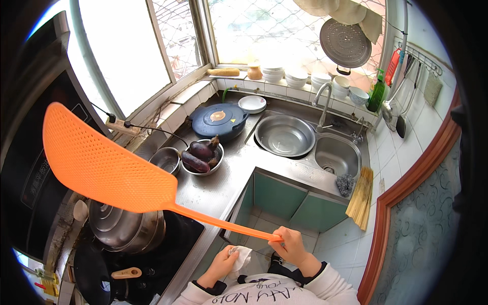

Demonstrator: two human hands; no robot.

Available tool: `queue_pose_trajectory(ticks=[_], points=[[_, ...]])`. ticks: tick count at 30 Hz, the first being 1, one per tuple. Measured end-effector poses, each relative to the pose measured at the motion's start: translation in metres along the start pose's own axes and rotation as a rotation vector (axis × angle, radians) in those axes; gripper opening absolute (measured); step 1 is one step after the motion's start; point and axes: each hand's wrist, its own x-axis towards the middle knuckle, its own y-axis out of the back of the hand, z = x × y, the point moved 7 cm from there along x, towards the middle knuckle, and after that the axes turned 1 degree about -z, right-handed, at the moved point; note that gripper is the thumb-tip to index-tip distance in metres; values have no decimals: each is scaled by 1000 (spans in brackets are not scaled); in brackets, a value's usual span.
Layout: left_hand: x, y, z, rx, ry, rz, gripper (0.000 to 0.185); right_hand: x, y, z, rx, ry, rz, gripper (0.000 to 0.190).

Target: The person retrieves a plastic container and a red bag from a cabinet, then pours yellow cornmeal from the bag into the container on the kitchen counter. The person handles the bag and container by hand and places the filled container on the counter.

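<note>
An orange plastic fly swatter (110,164) stretches from my right hand across to the upper left, its perforated head raised above the pot and counter. My right hand (291,246) grips the end of its handle. Bunched in my left hand (221,265), a white cloth or tissue (241,259) sits near my waist, apart from the swatter. Beyond the swatter, dark purple eggplants (203,150) lie in a metal bowl (207,174), beside another metal bowl (164,160). A blue lidded pan (219,126) stands behind them.
At the lower left, a lidded steel pot (127,228) and a black wok (89,272) stand on the stove. A metal basin (285,135) rests over the sink, beside a smaller basin (337,152). A bamboo brush (360,198) and grey scourer (345,185) are at the right. White bowls (296,78) line the sill.
</note>
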Motion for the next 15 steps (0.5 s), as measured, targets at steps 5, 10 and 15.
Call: queue_pose_trajectory(ticks=[5,10,15], points=[[42,-23,16,66,-16,104,26,28,36,59,71,-78,-68,22],[57,-33,15,97,40,178,29,40,66,121,494,-387,216,20],[50,-10,9,97,105,260,27,74,76,144,761,-296,414,33]])
